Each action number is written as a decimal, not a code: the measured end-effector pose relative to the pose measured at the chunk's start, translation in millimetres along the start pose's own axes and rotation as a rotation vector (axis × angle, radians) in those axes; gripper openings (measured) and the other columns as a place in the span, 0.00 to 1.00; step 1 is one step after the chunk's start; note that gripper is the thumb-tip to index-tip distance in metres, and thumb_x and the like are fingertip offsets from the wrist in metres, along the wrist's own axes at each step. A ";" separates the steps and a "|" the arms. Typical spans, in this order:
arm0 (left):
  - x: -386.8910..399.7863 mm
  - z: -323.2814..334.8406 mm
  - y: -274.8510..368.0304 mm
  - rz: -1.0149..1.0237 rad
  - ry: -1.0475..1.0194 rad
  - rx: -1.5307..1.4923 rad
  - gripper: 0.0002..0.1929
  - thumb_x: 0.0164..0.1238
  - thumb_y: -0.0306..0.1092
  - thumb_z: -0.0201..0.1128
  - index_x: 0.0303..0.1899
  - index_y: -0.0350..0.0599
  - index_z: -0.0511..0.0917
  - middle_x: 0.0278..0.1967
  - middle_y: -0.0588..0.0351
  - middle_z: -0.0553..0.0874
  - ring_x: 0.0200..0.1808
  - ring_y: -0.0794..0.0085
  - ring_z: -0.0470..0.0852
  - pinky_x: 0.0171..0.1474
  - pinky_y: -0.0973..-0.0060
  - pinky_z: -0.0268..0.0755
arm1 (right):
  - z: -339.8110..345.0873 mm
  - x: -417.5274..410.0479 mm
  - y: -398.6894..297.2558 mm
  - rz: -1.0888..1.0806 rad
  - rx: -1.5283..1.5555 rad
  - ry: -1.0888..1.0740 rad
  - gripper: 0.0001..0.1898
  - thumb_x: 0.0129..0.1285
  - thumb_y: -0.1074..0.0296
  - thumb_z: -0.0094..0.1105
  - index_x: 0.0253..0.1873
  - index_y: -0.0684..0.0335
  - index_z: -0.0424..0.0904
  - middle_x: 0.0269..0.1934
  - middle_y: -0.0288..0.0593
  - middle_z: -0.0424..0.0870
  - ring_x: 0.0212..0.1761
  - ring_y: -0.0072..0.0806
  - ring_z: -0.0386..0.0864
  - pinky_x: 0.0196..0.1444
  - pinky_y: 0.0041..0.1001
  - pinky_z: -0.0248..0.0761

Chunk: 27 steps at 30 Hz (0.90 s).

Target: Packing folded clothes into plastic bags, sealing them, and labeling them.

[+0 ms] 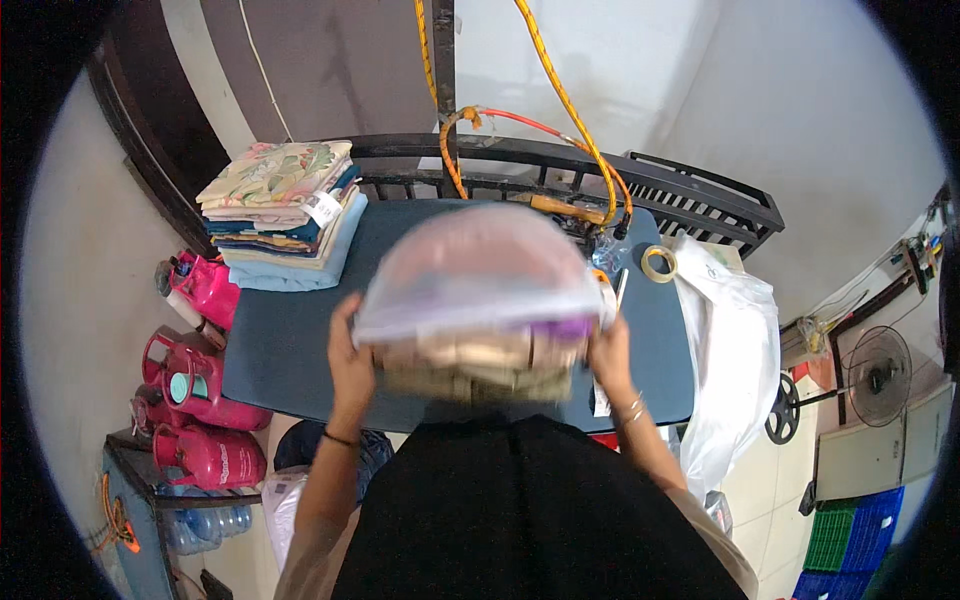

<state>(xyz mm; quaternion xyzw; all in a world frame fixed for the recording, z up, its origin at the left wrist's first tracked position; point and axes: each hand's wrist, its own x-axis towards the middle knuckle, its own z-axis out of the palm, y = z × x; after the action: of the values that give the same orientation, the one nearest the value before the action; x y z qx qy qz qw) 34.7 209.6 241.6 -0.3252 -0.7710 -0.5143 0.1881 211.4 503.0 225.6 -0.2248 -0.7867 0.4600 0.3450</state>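
Both hands are at the sides of a translucent plastic bag [480, 292], which arches over a stack of folded cloth [480, 367]. Motion blurs the bag and the stack. My left hand [350, 360] grips the bag's left edge, and my right hand [611, 349] holds its right edge. Beige, olive and purple layers show below the bag's rim; the rest of the stack is covered. Beneath them lies a dark blue-grey padded table [292, 352].
At the table's left stands a pile of folded fabrics [281, 217]. A tape roll [658, 264] and white plastic bags [735, 330] lie on the right. A wooden-handled tool [566, 208] sits behind, near a yellow hose [566, 97]. Pink gas cylinders [217, 454] stand at left.
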 end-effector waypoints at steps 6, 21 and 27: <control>119.9 -35.6 102.7 -0.307 -0.181 -1.010 0.27 0.63 0.24 0.52 0.65 0.40 0.59 0.27 0.64 0.76 0.14 0.90 0.64 0.12 0.91 0.56 | -28.4 104.2 -94.7 -0.177 0.210 0.096 0.05 0.60 0.73 0.57 0.38 0.66 0.71 0.26 0.36 0.75 0.23 0.18 0.70 0.24 0.19 0.64; 221.4 -83.4 103.0 -0.355 -0.147 -1.175 0.24 0.65 0.27 0.54 0.62 0.41 0.62 0.16 0.70 0.63 0.12 0.90 0.57 0.13 0.91 0.50 | -24.3 201.0 -183.8 0.132 0.614 -0.208 0.08 0.63 0.71 0.55 0.29 0.64 0.69 0.15 0.30 0.66 0.08 0.13 0.56 0.10 0.15 0.49; 213.2 -80.4 102.7 -0.344 -0.167 -0.849 0.10 0.64 0.26 0.55 0.46 0.40 0.76 0.13 0.71 0.62 0.10 0.89 0.56 0.13 0.89 0.49 | -26.8 208.5 -175.7 0.048 0.495 -0.184 0.06 0.60 0.72 0.57 0.31 0.66 0.70 0.17 0.38 0.72 0.10 0.17 0.62 0.11 0.18 0.53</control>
<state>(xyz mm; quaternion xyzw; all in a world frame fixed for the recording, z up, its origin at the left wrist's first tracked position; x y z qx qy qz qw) -50.6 228.3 475.8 -0.2811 -0.5475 -0.7802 -0.1121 87.3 574.5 459.2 -0.1094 -0.6727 0.6651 0.3053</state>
